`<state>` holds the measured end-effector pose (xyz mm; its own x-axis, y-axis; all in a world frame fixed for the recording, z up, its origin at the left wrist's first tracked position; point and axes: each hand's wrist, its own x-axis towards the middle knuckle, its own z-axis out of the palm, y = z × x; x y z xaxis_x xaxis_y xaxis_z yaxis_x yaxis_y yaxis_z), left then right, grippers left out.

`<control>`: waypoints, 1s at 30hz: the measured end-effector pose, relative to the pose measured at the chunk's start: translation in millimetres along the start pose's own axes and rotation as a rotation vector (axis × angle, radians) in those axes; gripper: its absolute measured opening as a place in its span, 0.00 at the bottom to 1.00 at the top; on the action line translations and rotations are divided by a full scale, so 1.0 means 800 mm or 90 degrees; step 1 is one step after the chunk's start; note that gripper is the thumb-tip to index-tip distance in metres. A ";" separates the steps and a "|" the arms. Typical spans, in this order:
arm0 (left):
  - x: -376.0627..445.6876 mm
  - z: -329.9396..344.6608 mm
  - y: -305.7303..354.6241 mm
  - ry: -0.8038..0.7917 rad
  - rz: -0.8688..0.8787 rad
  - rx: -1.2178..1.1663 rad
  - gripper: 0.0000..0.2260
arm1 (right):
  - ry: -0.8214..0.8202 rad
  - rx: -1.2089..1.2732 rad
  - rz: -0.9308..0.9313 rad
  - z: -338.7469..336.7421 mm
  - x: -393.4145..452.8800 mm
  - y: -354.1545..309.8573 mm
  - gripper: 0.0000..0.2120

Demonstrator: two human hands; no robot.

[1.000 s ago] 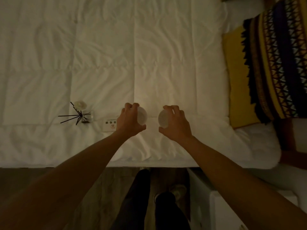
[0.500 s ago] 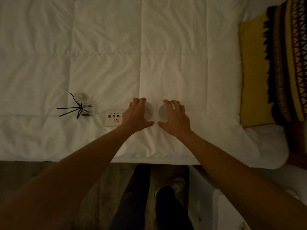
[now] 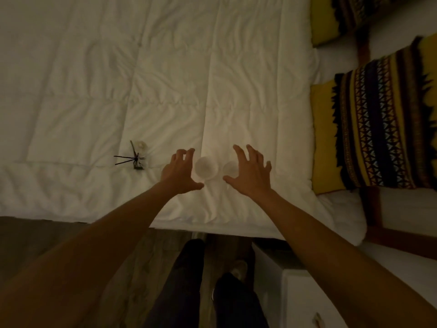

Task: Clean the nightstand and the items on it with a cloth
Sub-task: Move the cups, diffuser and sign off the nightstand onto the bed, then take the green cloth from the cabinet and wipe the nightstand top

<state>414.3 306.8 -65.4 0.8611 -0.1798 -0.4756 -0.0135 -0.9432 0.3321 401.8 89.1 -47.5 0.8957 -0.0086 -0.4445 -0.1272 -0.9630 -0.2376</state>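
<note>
Two cups [image 3: 205,169] on bed [image 3: 165,79] — L hand [image 3: 177,174], R hand [image 3: 248,175] spread

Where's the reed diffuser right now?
In the head view the reed diffuser lies on the white duvet near the bed's front edge, left of the left hand and the two white cups.

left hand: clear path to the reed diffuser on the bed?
Probably yes. The left hand is open beside the left cup, holding nothing, and the reed diffuser lies further left on the duvet with only bare fabric between them.
</note>
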 end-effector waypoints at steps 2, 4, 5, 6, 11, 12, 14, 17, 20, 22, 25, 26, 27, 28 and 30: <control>-0.031 -0.028 -0.011 0.028 -0.016 0.010 0.51 | 0.023 0.007 -0.023 -0.029 -0.016 -0.020 0.47; -0.057 -0.052 -0.022 0.061 -0.033 0.006 0.51 | 0.035 0.022 -0.039 -0.049 -0.028 -0.038 0.46; -0.075 -0.064 -0.027 0.080 -0.041 -0.003 0.50 | 0.042 0.029 -0.053 -0.058 -0.037 -0.048 0.45; -0.098 -0.075 -0.034 0.103 -0.050 -0.013 0.50 | 0.049 0.031 -0.074 -0.066 -0.049 -0.063 0.45; -0.203 -0.106 -0.066 0.203 -0.080 -0.031 0.49 | 0.085 0.020 -0.193 -0.095 -0.085 -0.132 0.43; -0.227 -0.112 -0.077 0.222 -0.089 -0.027 0.49 | 0.088 0.011 -0.225 -0.100 -0.094 -0.149 0.44; -0.276 -0.127 -0.106 0.250 -0.124 -0.017 0.48 | 0.096 -0.015 -0.301 -0.109 -0.111 -0.187 0.43; -0.339 -0.158 -0.158 0.310 -0.201 -0.028 0.48 | 0.111 -0.051 -0.399 -0.122 -0.127 -0.251 0.43; -0.391 -0.185 -0.209 0.385 -0.272 -0.055 0.45 | 0.117 -0.075 -0.473 -0.128 -0.137 -0.324 0.43; -0.430 -0.196 -0.250 0.434 -0.327 -0.079 0.43 | 0.114 -0.089 -0.526 -0.122 -0.147 -0.391 0.42; -0.477 -0.207 -0.315 0.489 -0.389 -0.118 0.38 | 0.105 -0.112 -0.598 -0.099 -0.164 -0.491 0.42; -0.495 -0.210 -0.343 0.505 -0.408 -0.129 0.37 | 0.097 -0.121 -0.623 -0.087 -0.171 -0.530 0.41; -0.510 -0.212 -0.369 0.517 -0.425 -0.137 0.37 | 0.092 -0.130 -0.644 -0.075 -0.178 -0.564 0.41; -0.528 -0.212 -0.399 0.524 -0.447 -0.145 0.37 | 0.087 -0.139 -0.666 -0.061 -0.185 -0.604 0.41; -0.562 -0.214 -0.455 0.528 -0.482 -0.161 0.37 | 0.077 -0.151 -0.705 -0.034 -0.198 -0.676 0.40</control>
<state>119.1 778.9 167.0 0.6754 0.7369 0.0284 0.6717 -0.6307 0.3886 340.2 604.3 175.1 0.5016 0.8651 -0.0031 0.8318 -0.4833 -0.2728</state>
